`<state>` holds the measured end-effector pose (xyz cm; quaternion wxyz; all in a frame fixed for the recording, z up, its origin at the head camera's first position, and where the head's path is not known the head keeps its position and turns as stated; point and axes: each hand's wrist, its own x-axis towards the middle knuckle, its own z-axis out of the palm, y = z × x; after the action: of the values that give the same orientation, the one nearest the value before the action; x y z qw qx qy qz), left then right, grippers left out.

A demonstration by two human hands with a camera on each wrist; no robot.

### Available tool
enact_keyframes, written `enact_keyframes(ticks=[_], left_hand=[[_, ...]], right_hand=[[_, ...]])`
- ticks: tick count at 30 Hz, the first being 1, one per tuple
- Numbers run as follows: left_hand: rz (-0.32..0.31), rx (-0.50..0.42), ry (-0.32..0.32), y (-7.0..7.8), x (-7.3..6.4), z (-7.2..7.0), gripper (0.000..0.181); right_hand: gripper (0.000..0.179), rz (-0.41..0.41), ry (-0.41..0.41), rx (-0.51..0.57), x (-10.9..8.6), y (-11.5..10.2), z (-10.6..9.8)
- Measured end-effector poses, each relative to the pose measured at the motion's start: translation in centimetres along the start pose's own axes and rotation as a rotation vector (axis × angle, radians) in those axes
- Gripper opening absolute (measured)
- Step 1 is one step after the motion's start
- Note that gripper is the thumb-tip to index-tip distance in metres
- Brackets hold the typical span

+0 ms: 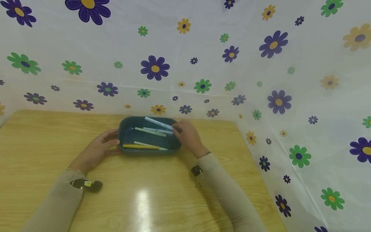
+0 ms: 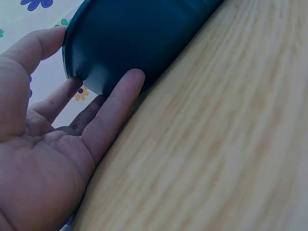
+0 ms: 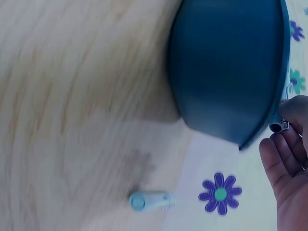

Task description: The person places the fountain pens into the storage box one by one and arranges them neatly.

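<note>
From my seat I have the tub on the table, dark teal and close to the far edge, its open side up. The left hand is at its left end, and the wrist view shows me the fingers spread and fairly straight, with fingertips touching the rim and the outer wall. The right hand is at the opposite end, over the rim, with thumb and fingers pinching a pen; from the right wrist I see that pen's round end and metal clip poking out of the grip. On the head view, the top pen, whitish and slanting down from the far wall, runs to those fingers, and I take it for the one gripped. The blue pen ends just beside the same fingers, and I cannot tell whether they touch it. Next to it, inside the tub, lies the green pen, very pale. Along the near wall I find the yellow pen and the white pen, crossing towards their right ends. On the right wrist view I also get a small pale blue thing on the table, apart from the tub, too blurred for me to name. Behind everything hangs the flowered cloth, and each beige sleeve has a black band near its cuff
</note>
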<state>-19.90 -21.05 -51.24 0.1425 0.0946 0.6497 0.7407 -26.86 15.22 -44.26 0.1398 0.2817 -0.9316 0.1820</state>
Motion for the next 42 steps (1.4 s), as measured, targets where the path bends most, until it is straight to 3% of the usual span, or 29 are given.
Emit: enact_keyframes(ticks=[7, 17, 26, 35, 42], left_hand=[[0.008, -0.008, 0.000, 0.0, 0.0, 0.0, 0.063], [0.010, 0.010, 0.005, 0.0, 0.0, 0.1, 0.063], [-0.018, 0.012, 0.022, 0.0, 0.1, 0.0, 0.064], [0.013, 0.023, 0.020, -0.4, 0.1, -0.1, 0.060], [0.001, 0.016, 0.030, -0.4, 0.2, 0.0, 0.060]], right_hand=[[0.016, 0.070, 0.009, 0.005, -0.3, 1.6, -1.1], [0.012, 0.079, 0.103, -0.007, -1.2, 3.4, -1.8], [0.012, 0.113, 0.124, -0.035, -2.1, 4.8, -1.7], [0.007, 0.112, 0.197, -0.032, -2.8, 5.3, -1.7], [0.010, 0.201, 0.167, -0.003, -3.3, 5.6, -1.6]])
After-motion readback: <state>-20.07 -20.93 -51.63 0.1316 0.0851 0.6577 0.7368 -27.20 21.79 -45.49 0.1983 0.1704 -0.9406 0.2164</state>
